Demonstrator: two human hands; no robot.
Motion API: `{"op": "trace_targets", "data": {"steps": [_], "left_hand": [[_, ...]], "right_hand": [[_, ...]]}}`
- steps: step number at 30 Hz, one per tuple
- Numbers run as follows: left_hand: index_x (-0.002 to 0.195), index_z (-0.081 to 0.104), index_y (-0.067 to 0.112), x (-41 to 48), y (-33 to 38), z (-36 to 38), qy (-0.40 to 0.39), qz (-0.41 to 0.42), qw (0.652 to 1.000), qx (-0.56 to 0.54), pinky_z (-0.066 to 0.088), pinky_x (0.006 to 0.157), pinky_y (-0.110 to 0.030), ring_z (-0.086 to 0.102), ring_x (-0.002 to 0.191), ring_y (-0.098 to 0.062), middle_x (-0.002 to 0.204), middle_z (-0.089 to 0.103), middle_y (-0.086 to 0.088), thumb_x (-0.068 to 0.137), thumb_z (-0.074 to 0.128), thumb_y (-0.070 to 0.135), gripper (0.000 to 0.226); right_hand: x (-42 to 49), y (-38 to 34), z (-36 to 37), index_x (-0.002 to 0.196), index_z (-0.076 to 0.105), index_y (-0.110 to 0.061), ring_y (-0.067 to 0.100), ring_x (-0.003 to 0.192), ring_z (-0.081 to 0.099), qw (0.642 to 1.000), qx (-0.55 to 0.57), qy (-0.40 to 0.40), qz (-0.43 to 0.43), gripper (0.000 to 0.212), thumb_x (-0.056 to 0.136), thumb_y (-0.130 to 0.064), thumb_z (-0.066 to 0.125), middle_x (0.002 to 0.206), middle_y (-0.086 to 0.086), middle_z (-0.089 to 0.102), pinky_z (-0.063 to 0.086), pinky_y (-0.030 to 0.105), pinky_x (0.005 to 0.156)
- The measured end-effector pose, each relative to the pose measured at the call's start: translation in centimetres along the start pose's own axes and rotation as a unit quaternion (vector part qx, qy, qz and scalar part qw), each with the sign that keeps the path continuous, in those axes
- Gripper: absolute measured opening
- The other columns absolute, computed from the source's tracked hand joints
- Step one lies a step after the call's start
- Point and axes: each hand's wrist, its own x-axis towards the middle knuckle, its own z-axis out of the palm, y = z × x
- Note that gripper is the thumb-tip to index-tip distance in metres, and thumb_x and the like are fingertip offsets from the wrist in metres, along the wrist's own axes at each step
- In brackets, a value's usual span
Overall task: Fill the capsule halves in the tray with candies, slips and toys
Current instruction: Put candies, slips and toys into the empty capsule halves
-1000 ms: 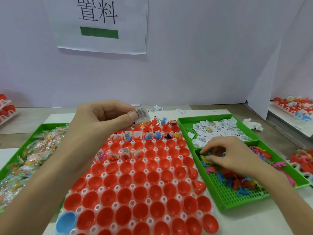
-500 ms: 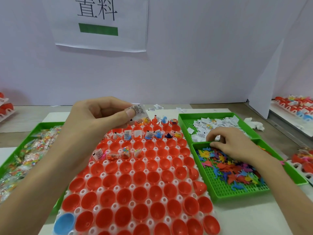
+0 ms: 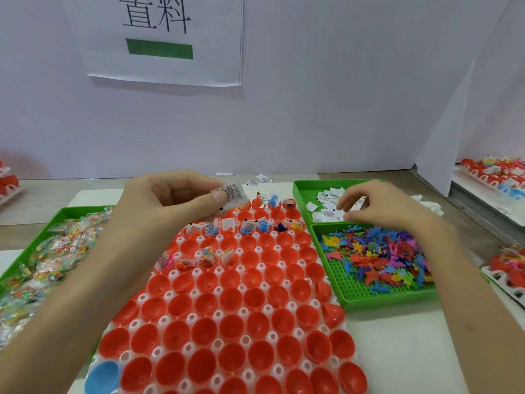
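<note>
In the head view, the left hand (image 3: 170, 211) hovers over the upper left part of the white capsule tray (image 3: 217, 344). Its fingers (image 3: 199, 180) are curled in, and the thumb and forefinger pinch a small bundle of printed paper slips (image 3: 231, 194) just above the tray's far rows. The right hand (image 3: 380, 206) reaches across to the green slip bin (image 3: 301, 189) at the upper right. Its fingers (image 3: 355, 197) are bent down and slightly spread, and the tips touch the loose white slips (image 3: 326, 214) lying there. Whether they have caught one between them cannot be told. The tray fills the lower middle of the frame and is packed with red capsule halves (image 3: 235, 297), open side up, with one blue capsule half (image 3: 102, 376) at the lower left corner. Only the far rows (image 3: 255, 226) hold slips, small toys and candy packets. The nearer cups show bare red insides. Just below the slip bin and touching it, the green toy bin (image 3: 383, 301) holds a heap of small coloured plastic toys (image 3: 375, 254). At the left edge, partly behind the left forearm, the green candy bin (image 3: 71, 211) holds clear-wrapped candies (image 3: 42, 260). All of it rests on the pale bench (image 3: 397, 351). A printed sign (image 3: 164, 38) hangs on the white wall above.
</note>
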Motion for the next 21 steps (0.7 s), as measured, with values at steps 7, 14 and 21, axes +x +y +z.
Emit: {"op": "trace_targets", "data": {"steps": [7,14,21], "left_hand": [[0.084,0.081,0.023,-0.1,-0.1,0.0,-0.008,-0.008,1.000,0.018,0.060,0.079,-0.031,0.074,0.082,-0.029,0.084,0.078,-0.007,0.063,0.076,0.040,0.027],[0.083,0.081,0.025,0.2,0.0,-0.4,-0.001,-0.005,1.000,0.007,0.061,0.076,-0.024,0.075,0.079,-0.023,0.084,0.078,-0.006,0.061,0.077,0.042,0.028],[0.084,0.081,0.025,0.1,-0.3,-0.5,-0.009,-0.001,1.000,0.005,0.060,0.076,-0.025,0.075,0.080,-0.021,0.085,0.078,-0.005,0.058,0.088,0.038,0.030]], "right_hand": [[1.6,-2.1,-0.3,0.084,0.080,-0.033,-0.001,0.081,0.067,0.968,-0.073,-0.224,0.091,0.010,0.078,-0.027,0.084,0.073,-0.015,0.075,0.053,0.032,0.083],[1.9,-3.0,2.3,0.070,0.078,-0.023,-0.003,0.054,0.064,0.971,-0.079,-0.214,0.075,0.009,0.074,-0.023,0.087,0.061,-0.008,0.072,0.045,0.022,0.062],[0.6,-2.5,-0.8,0.088,0.077,-0.032,0.006,0.064,0.066,0.984,-0.042,-0.157,0.070,0.002,0.088,-0.032,0.075,0.074,-0.010,0.075,0.050,0.025,0.063]]}}
